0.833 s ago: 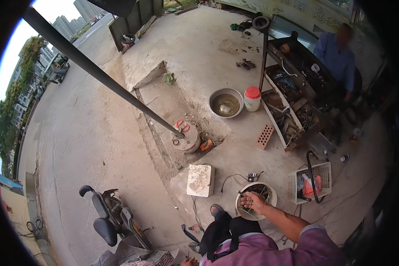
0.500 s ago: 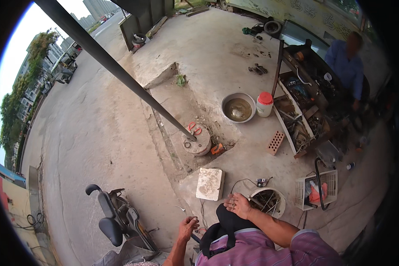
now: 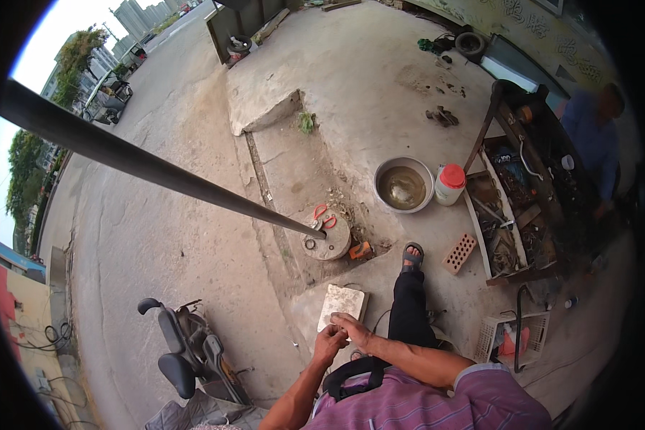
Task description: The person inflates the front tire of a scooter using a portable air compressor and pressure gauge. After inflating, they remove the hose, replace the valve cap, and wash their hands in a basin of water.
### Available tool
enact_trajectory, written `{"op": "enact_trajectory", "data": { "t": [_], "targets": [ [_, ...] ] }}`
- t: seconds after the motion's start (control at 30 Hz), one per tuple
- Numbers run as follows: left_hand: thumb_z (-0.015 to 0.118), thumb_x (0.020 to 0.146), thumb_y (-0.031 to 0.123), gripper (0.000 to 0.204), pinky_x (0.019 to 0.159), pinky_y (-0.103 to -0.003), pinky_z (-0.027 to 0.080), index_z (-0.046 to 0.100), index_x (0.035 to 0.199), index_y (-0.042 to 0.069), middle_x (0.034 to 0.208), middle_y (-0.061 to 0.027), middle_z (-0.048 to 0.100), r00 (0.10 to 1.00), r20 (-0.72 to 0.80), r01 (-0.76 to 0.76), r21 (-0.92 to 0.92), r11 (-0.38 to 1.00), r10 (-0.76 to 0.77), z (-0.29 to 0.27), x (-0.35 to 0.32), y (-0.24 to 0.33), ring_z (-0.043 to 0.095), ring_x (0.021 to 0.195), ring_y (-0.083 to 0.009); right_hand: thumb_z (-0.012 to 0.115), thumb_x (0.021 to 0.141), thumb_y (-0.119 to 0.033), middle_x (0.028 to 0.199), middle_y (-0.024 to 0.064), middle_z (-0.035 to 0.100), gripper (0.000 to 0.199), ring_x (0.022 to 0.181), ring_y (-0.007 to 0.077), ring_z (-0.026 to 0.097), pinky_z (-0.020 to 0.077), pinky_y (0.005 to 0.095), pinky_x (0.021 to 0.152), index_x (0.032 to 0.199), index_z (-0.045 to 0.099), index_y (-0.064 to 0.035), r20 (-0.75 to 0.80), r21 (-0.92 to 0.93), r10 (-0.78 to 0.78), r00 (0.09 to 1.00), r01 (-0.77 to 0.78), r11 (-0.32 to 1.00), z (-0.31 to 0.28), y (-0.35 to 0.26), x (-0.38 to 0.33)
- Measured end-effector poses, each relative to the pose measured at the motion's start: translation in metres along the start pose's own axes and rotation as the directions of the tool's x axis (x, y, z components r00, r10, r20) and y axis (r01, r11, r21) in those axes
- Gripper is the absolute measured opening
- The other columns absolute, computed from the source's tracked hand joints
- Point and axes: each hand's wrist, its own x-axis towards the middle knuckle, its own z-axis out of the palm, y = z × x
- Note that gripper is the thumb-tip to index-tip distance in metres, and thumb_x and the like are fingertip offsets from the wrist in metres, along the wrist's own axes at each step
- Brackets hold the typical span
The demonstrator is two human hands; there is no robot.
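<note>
At the lower centre of the frame, the left hand [image 3: 327,344] and the right hand [image 3: 354,332] meet, fingers bent toward each other. Whether something small is pinched between them I cannot tell – the fingertips are too small and partly hidden. Just above them in the picture, overlapped by the hands, lies the pale block [image 3: 342,299]; whether they touch it is unclear.

Right of the block, a black-trousered leg [image 3: 411,315] stretches up to a foot in a dark sandal [image 3: 411,259]. A brick with holes [image 3: 459,254] lies right of that foot. Up from the block, a round concrete base [image 3: 335,247] carries a slanting dark pole [image 3: 172,170] and red-handled scissors [image 3: 330,222], with an orange object [image 3: 361,250] beside it.

Right of centre stand a metal basin [image 3: 384,201] of murky water and a red-lidded jar [image 3: 449,192]. At lower right is a plastic crate [image 3: 486,340]; at lower left, a dark two-wheeler [image 3: 175,373]. A person in blue [image 3: 584,136] is at upper right – beside wooden trays [image 3: 479,228] of tools.
</note>
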Motion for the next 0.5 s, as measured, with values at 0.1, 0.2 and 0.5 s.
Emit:
{"op": "enact_trajectory", "data": {
  "t": [0.1, 0.2, 0.5],
  "targets": [
    [0.066, 0.088, 0.012, 0.014, 0.057, -0.026, 0.050, 0.057, 0.093, 0.002, 0.083, -0.0083, 0.064, 0.992, -0.055, 0.095, -0.243, 0.966, -0.111, 0.008, 0.057, 0.007, 0.062, 0.065, -0.0165, 0.052, 0.094, -0.043, 0.129, 0.0068, 0.054, 0.059, 0.123, 0.0157, 0.043, 0.0326, 0.0395, 0.103, 0.139, 0.043, -0.0055, -0.055, -0.131, -0.024, 0.998, 0.016, 0.991, -0.045, -0.038, 0.035],
    [0.065, 0.087, 0.011, 0.012, 0.054, -0.026, 0.049, 0.056, 0.092, 0.004, 0.081, -0.0082, 0.064, 0.960, -0.138, 0.200, -0.270, 0.942, -0.243, 0.016, 0.112, 0.017, 0.062, 0.062, -0.0165, 0.052, 0.091, -0.050, 0.133, 0.0073, 0.053, 0.062, 0.126, 0.0214, 0.044, 0.0322, 0.0377, 0.102, 0.138, 0.043, -0.0099, -0.142, 0.098, 0.138, 0.980, -0.125, 0.987, -0.123, -0.091, 0.063],
    [0.061, 0.090, 0.018, 0.019, 0.058, -0.029, 0.049, 0.058, 0.101, 0.003, 0.083, -0.0071, 0.064, 0.914, -0.238, 0.335, -0.007, 0.942, -0.327, 0.040, 0.273, 0.071, 0.062, 0.066, -0.0169, 0.056, 0.089, -0.047, 0.110, 0.0063, 0.065, 0.040, 0.101, 0.0232, 0.061, 0.0464, 0.0382, 0.086, 0.112, 0.058, -0.0134, -0.338, 0.444, 0.254, 0.906, -0.085, 0.892, -0.349, -0.261, 0.126]
  ]
}}
